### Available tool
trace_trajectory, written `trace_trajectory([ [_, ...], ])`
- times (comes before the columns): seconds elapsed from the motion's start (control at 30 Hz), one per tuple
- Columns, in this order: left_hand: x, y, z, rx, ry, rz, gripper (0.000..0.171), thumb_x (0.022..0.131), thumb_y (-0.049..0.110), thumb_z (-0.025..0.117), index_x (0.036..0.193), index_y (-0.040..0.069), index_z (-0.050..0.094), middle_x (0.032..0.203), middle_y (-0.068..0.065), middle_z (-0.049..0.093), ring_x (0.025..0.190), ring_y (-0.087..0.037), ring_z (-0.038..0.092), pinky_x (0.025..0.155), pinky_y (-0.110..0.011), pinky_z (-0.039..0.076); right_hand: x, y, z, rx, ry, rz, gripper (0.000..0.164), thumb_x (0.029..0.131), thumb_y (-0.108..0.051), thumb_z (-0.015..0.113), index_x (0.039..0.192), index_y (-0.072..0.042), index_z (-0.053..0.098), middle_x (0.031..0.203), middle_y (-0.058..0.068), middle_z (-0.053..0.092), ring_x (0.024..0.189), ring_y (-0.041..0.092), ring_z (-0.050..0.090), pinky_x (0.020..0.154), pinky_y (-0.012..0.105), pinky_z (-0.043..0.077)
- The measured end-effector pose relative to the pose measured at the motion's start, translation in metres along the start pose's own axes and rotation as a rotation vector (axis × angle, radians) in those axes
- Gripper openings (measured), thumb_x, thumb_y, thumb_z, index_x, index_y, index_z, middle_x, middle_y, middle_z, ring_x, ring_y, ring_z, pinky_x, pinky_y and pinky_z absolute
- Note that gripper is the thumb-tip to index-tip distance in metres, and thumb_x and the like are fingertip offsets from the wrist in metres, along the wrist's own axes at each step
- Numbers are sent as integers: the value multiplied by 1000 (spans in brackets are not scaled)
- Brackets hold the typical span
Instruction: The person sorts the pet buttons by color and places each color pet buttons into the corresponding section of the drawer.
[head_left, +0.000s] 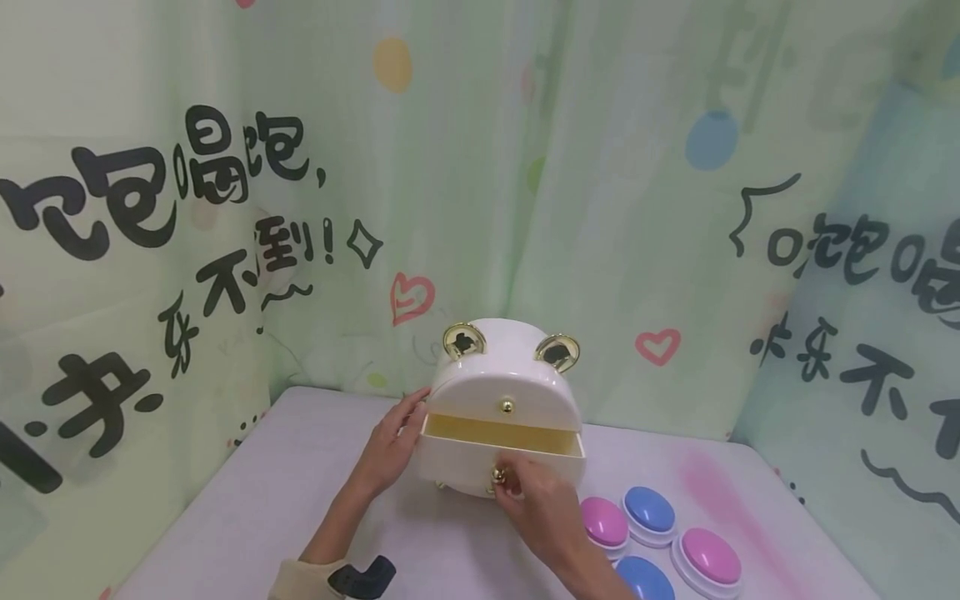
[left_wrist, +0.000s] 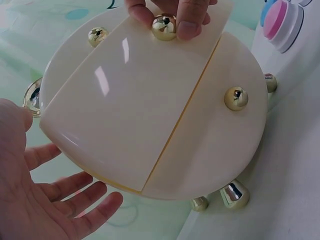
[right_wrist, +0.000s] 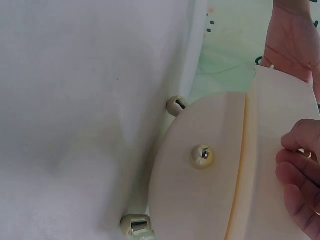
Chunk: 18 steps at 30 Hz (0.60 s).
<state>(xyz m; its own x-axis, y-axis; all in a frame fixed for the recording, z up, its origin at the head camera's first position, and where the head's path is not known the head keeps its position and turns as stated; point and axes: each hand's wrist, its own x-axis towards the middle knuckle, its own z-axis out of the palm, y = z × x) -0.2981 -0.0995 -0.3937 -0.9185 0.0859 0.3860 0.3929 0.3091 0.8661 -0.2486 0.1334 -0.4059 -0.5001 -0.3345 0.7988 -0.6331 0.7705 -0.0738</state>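
Observation:
A white rounded drawer box (head_left: 517,343) with gold-rimmed frog-like eyes and gold feet stands on the table. Its middle drawer (head_left: 453,457) is pulled out, showing a yellowish inside. My right hand (head_left: 542,507) pinches that drawer's round gold knob (left_wrist: 164,27) between thumb and fingers. Against the left side of the box is my left hand (head_left: 386,450); in the left wrist view its fingers are spread and fairly straight beside the wall. The upper section, with its gold knob (head_left: 507,406), and the lower one, with another knob (right_wrist: 202,156), sit flush.
Several push buttons on white bases stand to the right of the box, among them a blue button (head_left: 649,509) and a pink button (head_left: 712,556). The pale table (head_left: 330,417) ends at a printed green curtain (head_left: 465,192) behind and at both sides.

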Motion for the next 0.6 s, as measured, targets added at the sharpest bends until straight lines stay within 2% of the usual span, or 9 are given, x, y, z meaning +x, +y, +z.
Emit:
trace_trajectory([
  [0.37, -1, 0, -1, -16, -3, -3, 53, 101, 53, 29, 143, 24, 45, 141, -3, 49, 126, -26, 48, 97, -53, 42, -7, -12, -9, -29, 15, -46, 31, 65, -6, 81, 88, -17, 64, 72, -11, 63, 64, -3, 55, 59, 7, 43],
  [0.6, 0, -1, -1, -45, -15, 20, 52, 102, 50, 29, 143, 21, 45, 142, -6, 47, 126, -27, 49, 88, -44, 51, -12, -17, -14, -17, 54, -107, 26, 67, -7, 77, 86, -17, 63, 71, -12, 62, 63, -1, 55, 56, 11, 44],
])
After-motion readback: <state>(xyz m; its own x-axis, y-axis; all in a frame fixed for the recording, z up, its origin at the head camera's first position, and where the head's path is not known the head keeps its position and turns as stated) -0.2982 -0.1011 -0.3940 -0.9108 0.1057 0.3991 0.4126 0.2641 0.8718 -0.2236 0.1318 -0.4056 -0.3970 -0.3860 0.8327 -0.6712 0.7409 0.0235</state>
